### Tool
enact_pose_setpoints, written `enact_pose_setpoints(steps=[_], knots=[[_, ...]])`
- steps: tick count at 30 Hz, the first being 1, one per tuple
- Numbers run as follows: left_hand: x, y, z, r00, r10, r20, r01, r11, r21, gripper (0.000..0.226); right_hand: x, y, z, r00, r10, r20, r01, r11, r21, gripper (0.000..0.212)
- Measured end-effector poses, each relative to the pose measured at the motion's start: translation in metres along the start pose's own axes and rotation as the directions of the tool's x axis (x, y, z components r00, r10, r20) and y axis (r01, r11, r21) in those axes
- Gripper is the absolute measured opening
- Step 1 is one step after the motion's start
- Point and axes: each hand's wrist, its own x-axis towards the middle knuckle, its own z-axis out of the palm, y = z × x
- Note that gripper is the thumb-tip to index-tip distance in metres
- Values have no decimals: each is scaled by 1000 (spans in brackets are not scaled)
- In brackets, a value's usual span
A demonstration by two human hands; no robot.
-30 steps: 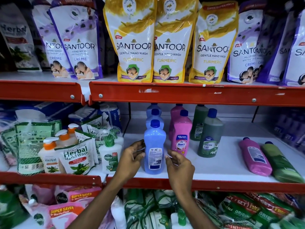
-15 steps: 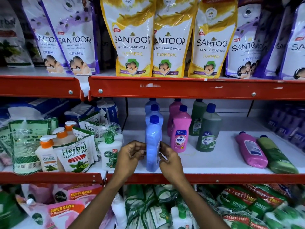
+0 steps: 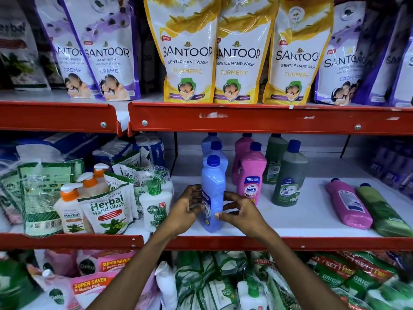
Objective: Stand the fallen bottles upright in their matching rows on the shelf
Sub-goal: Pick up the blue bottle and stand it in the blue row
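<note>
A blue bottle stands upright at the front of the blue row on the middle shelf. My left hand and my right hand grip its lower body from either side, and its label faces left. Two more blue bottles stand behind it. To the right stand a pink row, fronted by a pink bottle, and a green row, fronted by a dark green bottle. Farther right, a fallen pink bottle and a fallen green bottle lie side by side, caps pointing to the back.
Herbal hand-wash pump bottles and pouches and a netted Dettol bottle crowd the shelf left of the blue row. The red upper shelf rail hangs just above the bottle caps. Refill packs fill the shelf below.
The blue bottle has been turned from label-forward to edge-on and further, its label now facing left. Both hands closed in around its lower body. The camera moved closer.
</note>
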Motion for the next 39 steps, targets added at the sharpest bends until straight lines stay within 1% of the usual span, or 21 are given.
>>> enact_pose_setpoints(steps=[3, 5, 8, 10, 15, 18, 21, 26, 31, 39], knots=[[-1, 0, 3, 997, -7, -79, 10, 999, 39, 51, -3, 3, -1, 999, -14, -49, 17, 998, 53, 45], [-3, 0, 9, 990, 4, -142, 7, 997, 74, 48, -4, 6, 0, 995, -10, -98, 17, 997, 73, 44], [-8, -1, 17, 968, 56, -243, -14, 985, 170, 45, -5, 13, 3, 984, -4, -177, 25, 993, 118, 43], [-11, -1, 20, 957, 76, -279, -24, 982, 185, 45, -7, 17, 8, 976, 2, -217, 31, 989, 146, 42], [-16, -1, 22, 951, 98, -294, -46, 983, 180, 43, -10, 22, 17, 959, 14, -283, 38, 983, 177, 41], [-19, -4, 22, 957, 97, -274, -61, 989, 134, 43, -14, 24, 18, 954, 35, -299, 17, 985, 171, 41], [-24, -8, 22, 966, 75, -248, -58, 995, 75, 48, -18, 25, 20, 955, 51, -292, -9, 990, 141, 43], [-26, -12, 24, 970, 18, -242, -21, 1000, -6, 41, -19, 21, 22, 964, 46, -263, -23, 996, 89, 40], [-26, -12, 27, 969, -10, -245, 3, 1000, -27, 42, -22, 21, 22, 960, 40, -278, -19, 997, 76, 39], [-32, -14, 29, 970, -6, -244, 1, 1000, -22, 40, -30, 24, 22, 955, 49, -294, -21, 995, 98, 38]])
